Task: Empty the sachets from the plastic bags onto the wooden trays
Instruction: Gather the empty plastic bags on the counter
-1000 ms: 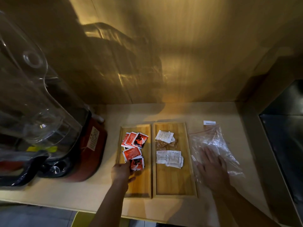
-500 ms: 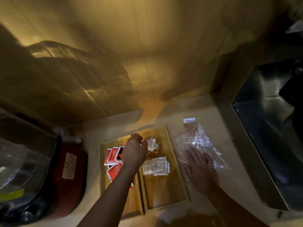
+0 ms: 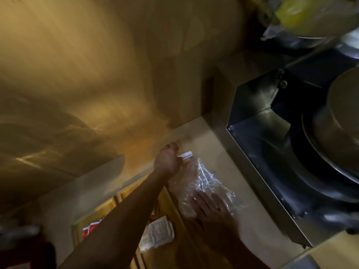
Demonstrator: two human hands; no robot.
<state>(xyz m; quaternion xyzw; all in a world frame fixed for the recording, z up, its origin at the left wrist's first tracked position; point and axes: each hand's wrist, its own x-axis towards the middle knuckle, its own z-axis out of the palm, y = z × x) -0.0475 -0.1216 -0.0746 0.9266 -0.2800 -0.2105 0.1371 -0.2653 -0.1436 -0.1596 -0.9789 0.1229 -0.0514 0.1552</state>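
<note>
A red appliance [image 3: 29,253] sits at the far left edge, mostly out of view. Next to it, the left wooden tray [image 3: 76,228] holds red sachets [image 3: 90,229], partly hidden under the forearm. The right wooden tray [image 3: 171,208], touching it side by side, holds a small heap of white sachets [image 3: 157,232]. The left hand [image 3: 167,162] reaches across both trays, its fingers curled round the far end of the clear plastic bag [image 3: 204,179] at its white strip [image 3: 186,154]. The bag lies crumpled on the counter [image 3: 206,136] just right of the trays; what it holds cannot be made out. The right hand [image 3: 211,206] lies flat on the bag's near end, fingers straight. Further right is a steel basin [image 3: 258,136] with a dark pan [image 3: 320,171] in it.
</note>
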